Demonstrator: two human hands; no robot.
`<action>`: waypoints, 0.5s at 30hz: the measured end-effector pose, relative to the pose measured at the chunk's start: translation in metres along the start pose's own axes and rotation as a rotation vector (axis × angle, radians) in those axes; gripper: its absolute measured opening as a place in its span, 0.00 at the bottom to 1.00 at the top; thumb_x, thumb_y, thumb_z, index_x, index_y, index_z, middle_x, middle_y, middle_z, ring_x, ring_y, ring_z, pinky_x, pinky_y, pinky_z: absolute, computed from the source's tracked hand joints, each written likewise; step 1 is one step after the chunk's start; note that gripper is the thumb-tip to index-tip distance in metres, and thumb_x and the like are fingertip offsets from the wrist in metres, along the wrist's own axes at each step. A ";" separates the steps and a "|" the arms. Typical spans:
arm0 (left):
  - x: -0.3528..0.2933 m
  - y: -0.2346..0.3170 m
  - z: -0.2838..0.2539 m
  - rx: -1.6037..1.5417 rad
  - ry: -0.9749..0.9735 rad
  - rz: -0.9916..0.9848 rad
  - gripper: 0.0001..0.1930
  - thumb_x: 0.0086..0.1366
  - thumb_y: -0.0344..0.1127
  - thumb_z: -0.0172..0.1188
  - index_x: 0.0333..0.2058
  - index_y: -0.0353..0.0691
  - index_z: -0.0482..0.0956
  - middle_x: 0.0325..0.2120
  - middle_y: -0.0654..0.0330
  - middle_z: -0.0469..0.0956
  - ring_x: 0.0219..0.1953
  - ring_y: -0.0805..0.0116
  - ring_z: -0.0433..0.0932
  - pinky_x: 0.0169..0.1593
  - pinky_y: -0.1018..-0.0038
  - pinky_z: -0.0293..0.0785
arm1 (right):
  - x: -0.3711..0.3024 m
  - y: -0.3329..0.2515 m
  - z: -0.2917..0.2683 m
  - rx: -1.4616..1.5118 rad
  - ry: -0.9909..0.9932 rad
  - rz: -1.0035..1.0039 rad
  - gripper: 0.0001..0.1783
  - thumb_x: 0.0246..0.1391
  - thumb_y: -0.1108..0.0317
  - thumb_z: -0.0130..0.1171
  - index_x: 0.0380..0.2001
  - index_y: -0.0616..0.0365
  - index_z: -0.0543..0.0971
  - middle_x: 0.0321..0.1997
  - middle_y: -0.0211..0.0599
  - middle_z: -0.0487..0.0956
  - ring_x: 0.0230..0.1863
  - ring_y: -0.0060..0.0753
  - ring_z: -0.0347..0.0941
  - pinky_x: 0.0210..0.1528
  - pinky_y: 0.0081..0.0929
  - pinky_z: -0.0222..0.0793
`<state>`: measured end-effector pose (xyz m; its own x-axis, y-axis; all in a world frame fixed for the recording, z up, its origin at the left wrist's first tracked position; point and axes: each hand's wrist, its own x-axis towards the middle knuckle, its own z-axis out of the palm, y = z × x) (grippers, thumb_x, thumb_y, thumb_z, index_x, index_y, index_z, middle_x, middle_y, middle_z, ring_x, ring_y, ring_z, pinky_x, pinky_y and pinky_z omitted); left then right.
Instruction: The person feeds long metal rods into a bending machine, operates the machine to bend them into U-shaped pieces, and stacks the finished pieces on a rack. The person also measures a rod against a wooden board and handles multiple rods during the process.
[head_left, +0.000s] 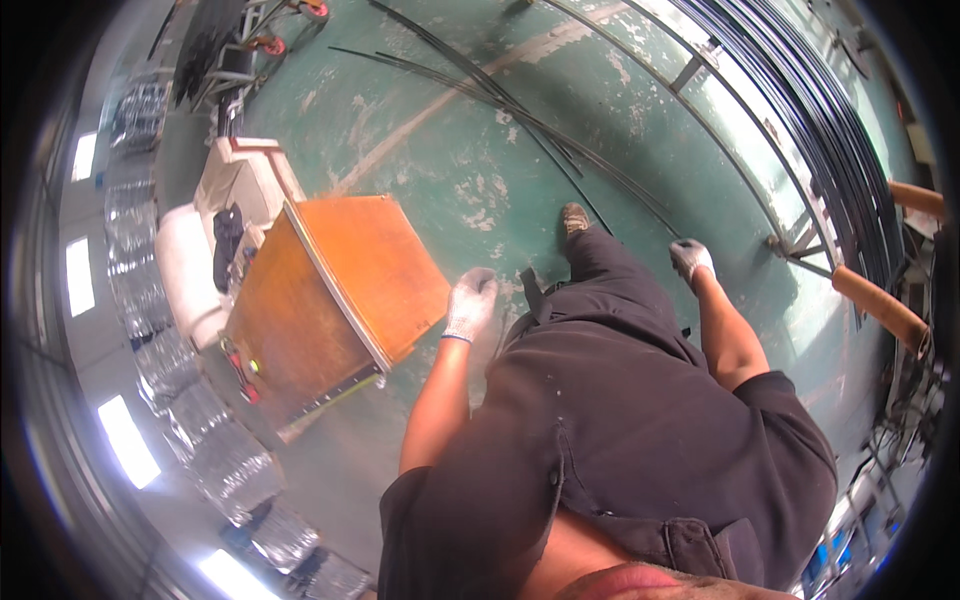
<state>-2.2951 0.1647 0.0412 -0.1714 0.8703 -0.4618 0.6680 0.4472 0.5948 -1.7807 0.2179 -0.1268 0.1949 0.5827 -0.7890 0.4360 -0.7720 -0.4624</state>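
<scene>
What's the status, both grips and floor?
Left grip near orange panel, nothing visibly held. Right grip by long dark strips, hold unclear. Strips cross floor near shoe.

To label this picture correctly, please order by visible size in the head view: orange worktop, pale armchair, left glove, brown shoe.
1. Orange worktop
2. Pale armchair
3. Left glove
4. Brown shoe
The glove is nearer the camera, so this is apparent size only.
</scene>
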 end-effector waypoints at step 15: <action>0.173 -0.075 -0.070 0.263 -0.290 0.030 0.16 0.70 0.37 0.64 0.51 0.34 0.88 0.48 0.44 0.90 0.54 0.50 0.88 0.61 0.61 0.82 | -0.037 -0.169 0.081 0.188 0.194 0.051 0.20 0.65 0.55 0.66 0.50 0.59 0.90 0.40 0.35 0.90 0.41 0.28 0.84 0.50 0.31 0.79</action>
<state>-2.4252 0.2960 -0.0369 0.0374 0.7711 -0.6357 0.8389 0.3214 0.4392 -1.9328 0.3056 -0.0521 0.3850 0.5659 -0.7291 0.2538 -0.8244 -0.5058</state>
